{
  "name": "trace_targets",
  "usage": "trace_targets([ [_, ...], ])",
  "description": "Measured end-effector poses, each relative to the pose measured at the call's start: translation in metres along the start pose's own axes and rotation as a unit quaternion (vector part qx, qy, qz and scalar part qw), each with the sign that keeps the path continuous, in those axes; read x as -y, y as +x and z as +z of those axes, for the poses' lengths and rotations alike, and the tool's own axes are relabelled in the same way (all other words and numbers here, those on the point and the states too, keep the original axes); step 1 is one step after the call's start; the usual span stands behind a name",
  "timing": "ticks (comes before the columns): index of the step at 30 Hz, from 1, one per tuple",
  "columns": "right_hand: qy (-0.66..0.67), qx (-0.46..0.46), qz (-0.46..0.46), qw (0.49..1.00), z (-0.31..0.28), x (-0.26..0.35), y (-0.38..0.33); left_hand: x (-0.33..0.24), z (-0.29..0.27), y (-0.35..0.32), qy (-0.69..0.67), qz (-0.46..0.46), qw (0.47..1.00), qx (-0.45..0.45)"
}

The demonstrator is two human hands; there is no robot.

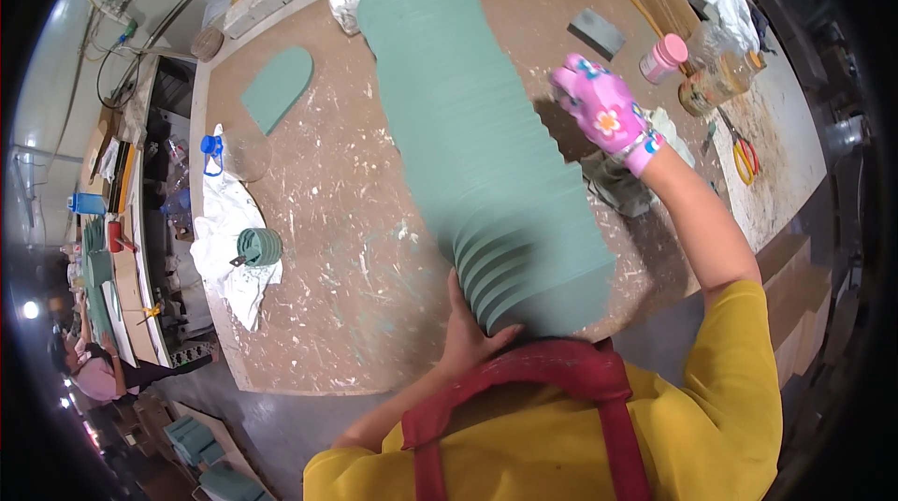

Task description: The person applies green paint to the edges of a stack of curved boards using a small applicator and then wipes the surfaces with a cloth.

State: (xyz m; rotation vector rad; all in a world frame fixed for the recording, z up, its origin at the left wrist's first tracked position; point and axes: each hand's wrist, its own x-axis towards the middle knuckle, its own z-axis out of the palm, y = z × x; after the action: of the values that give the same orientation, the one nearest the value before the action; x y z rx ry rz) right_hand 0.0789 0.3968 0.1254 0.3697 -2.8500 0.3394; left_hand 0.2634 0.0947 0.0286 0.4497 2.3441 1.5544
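A long row of overlapping thin green sheets (458,108) runs from the far edge of the table to my body. My bare left hand (470,331) grips the left edge of the nearest sheets, where several stand fanned apart with gaps between them. My right hand (606,113), in a pink flowered glove, is raised just right of the row. Its fingers look curled together; what they hold, if anything, is hidden. Below this hand sits a container draped with greyish cloth (625,181). A single rounded green sheet (278,89) lies apart at the far left.
Brown worktable (327,314), spattered with paint. At left are a white cloth (227,230), a ribbed green roll (259,246) and a clear bottle with a blue cap (212,144). At right are a dark block (597,33), pink-capped jar (662,58), glass jar (716,89) and scissors (745,160).
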Motion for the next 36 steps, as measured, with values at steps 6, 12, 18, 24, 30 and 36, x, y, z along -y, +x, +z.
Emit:
trace_targets([
  [6, 0.145, -0.034, -0.067, 0.987, -0.008, 0.04, -0.001, -0.005, -0.005, -0.003, -0.034, -0.024, 0.999, 0.006],
  [12, 0.072, -0.054, 0.038, 0.995, 0.007, -0.018, -0.021, -0.004, 0.001, -0.005, -0.035, 0.015, 0.999, 0.001],
  [18, 0.234, -0.088, 0.117, 0.961, 0.004, -0.008, -0.011, -0.001, -0.001, -0.004, -0.063, -0.043, 0.997, 0.01],
  [24, 0.145, -0.118, 0.052, 0.981, 0.007, -0.001, 0.006, -0.003, -0.001, -0.002, -0.065, -0.034, 0.997, 0.008],
  [30, 0.096, -0.046, -0.092, 0.99, 0.015, 0.045, 0.092, -0.007, -0.003, -0.003, -0.081, -0.07, 0.994, 0.021],
  [36, 0.006, -0.053, -0.021, 0.998, 0.024, 0.021, 0.095, -0.011, -0.003, -0.005, -0.087, -0.086, 0.992, 0.008],
])
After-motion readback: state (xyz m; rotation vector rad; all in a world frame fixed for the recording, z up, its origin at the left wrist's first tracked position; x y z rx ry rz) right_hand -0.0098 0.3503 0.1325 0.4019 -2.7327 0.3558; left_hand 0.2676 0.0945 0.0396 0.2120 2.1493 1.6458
